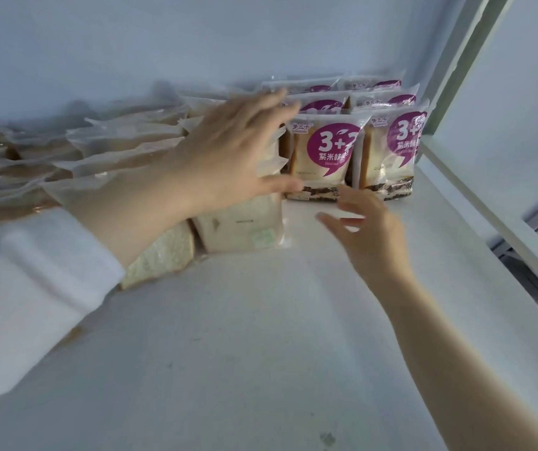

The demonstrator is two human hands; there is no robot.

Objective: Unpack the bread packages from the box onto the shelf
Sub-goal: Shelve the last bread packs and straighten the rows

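Showing a person's two hands over a white shelf [261,353] that carries bread packages along its rear.

The left hand [228,151], coming out of a white sleeve [33,288], is spread wide, its fingers [270,107] straight and parted. It lies in front of the upper edges of the clear-wrapped bread packages [124,157], and its thumb reaches toward the lower corner of the nearest purple-labelled package. Motion blur hides whether the palm presses on the wrapping. The front clear package [241,222] stands directly below this palm, on the shelf surface.

The right hand [368,229], on a bare forearm, is also open, with its fingers [331,220] loosely spread and holding nothing. It hovers just in front of the base of the purple-labelled bread packages [323,157], apart from the shelf surface.

The purple-labelled packages stand upright in two side-by-side rows running back to the rear panel [196,37], at the right end of the shelf beside the white frame [456,76]. Each has a clear wrapper with a purple speech-bubble label reading "3+2", pale sliced bread behind it, and a dark band along the bottom.

The clear-wrapped packages form a longer row to the left. They lean back, with crimped, translucent top seams overlapping. The front one shows pale square slices with brown crust, small dark print and a faint green mark near its lower corner.
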